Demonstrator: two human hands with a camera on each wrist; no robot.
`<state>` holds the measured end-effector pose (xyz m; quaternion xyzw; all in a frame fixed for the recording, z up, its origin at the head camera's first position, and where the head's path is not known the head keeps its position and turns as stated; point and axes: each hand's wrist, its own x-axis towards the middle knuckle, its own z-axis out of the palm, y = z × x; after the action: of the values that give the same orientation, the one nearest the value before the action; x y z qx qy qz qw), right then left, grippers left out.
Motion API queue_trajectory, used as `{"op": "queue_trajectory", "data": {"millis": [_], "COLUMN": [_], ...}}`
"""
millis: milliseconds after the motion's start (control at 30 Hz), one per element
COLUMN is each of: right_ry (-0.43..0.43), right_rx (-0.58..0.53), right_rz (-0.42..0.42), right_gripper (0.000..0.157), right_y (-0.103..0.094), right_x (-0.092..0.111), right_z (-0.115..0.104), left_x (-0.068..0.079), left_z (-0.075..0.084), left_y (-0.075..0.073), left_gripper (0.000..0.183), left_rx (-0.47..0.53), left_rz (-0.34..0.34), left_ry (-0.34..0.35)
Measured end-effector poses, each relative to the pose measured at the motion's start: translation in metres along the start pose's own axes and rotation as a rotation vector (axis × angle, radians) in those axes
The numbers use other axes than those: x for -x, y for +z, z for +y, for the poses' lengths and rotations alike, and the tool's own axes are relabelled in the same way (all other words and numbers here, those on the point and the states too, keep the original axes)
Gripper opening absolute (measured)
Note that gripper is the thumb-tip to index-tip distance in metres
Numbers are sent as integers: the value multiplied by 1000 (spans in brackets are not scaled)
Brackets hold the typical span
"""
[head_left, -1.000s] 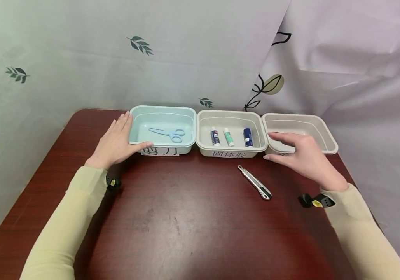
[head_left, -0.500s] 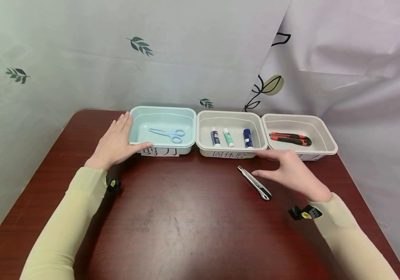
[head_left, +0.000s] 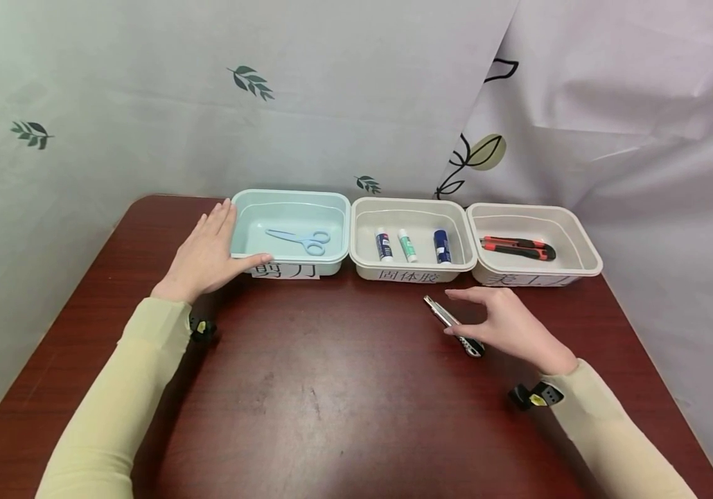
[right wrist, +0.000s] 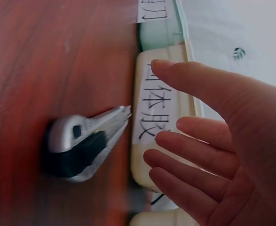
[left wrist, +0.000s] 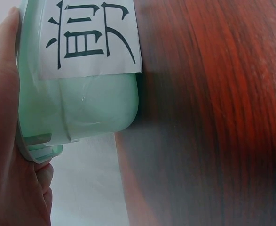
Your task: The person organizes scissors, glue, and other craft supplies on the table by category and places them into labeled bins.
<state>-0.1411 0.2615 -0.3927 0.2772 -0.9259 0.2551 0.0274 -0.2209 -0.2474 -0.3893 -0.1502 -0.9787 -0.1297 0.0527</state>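
My left hand (head_left: 200, 253) rests at the left end of the light-blue bin (head_left: 340, 267), its fingers extended along the side and the thumb on the front rim. Blue scissors (head_left: 296, 239) lie inside that bin. Over the table, my right hand (head_left: 508, 326) hovers above a silver-and-black utility knife (head_left: 440, 313), thumb and fingers spread apart. In the right wrist view nothing is between the fingers, and the utility knife (right wrist: 88, 146) lies apart from them on the tabletop. A red-and-black utility knife (head_left: 518, 247) lies in the right beige bin (head_left: 587, 267).
Between the other two bins stands the middle beige bin (head_left: 362, 262), holding three glue sticks, one of them green and white (head_left: 407, 246). Paper labels with characters are on the bin fronts. A patterned cloth (head_left: 331, 104) hangs behind the dark red wooden table (head_left: 306, 388).
My right hand has moved from over the right bin toward me, down to the silver-and-black utility knife. The red-and-black utility knife in that bin has come into view. The left hand has stayed put.
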Motion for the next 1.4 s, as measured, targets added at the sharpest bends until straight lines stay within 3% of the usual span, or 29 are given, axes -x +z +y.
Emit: {"op": "queue_trajectory", "data": {"millis": [200,467,1000,1400], "right_ry": [35,62,42,81], "right_rx": [0,-91,-29,-49], "right_rz": [-14,-37,-25,-41], "right_gripper": [58,52,37,32], "right_y": [6,16,24,23], "right_x": [4,6,3,1], "right_z": [6,14,14,14], "left_x": [0,0,0,0], "left_z": [0,0,0,0], "left_y": [-1,-1,-1,1], "left_gripper": [119,119,120,121], "left_rx": [-2,7,11,10], "left_rz": [-4,-11,-4,2], "left_ry": [-1,-8,-5,-4]}}
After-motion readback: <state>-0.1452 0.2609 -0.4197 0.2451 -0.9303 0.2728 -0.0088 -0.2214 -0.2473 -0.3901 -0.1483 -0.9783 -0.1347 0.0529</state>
